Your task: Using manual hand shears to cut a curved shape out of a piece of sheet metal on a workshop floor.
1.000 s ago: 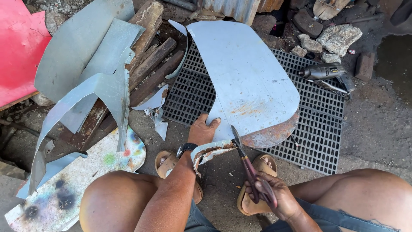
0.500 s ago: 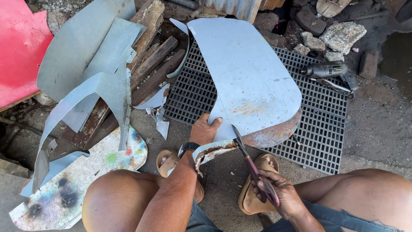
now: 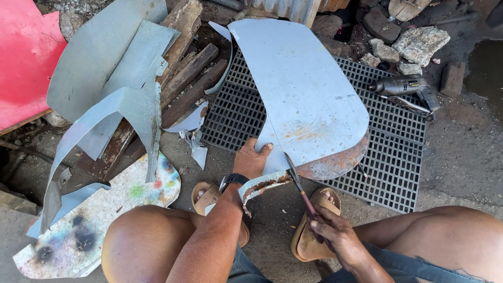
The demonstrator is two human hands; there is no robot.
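Grey sheet metal [image 3: 301,99], thin and broad, lying flat across a black plastic grid mat [image 3: 393,152], rounded at the corners and rusted along the near edge toward 5 o'clock. Pinned at its near corner by the left hand [image 3: 251,160], fingers spread flat on the metal, gripping nothing, a dark watch [image 3: 233,180] on the wrist. Right hand [image 3: 330,236] closed around the handles of tin snips [image 3: 298,186], blades biting into the near edge just at 3 o'clock of the left hand. Curled, rusty offcut strip [image 3: 259,186] peeling down from the cut, between the two hands and above a sandal [image 3: 209,196].

Probably light for its size, yet springy and floppy when lifted from one end; likely to rattle and shift on the mat unless pressed down. Cut edges and the curl surely sharp, so best held by a flat palm on the face, well inside the rim, not by fingers wrapped round the fresh cut.

More cut grey scraps [image 3: 105,105] and wooden blocks [image 3: 188,78] heaped at 10 o'clock, a red panel [image 3: 26,57] beyond, a power drill [image 3: 403,86] at 2 o'clock on the mat.
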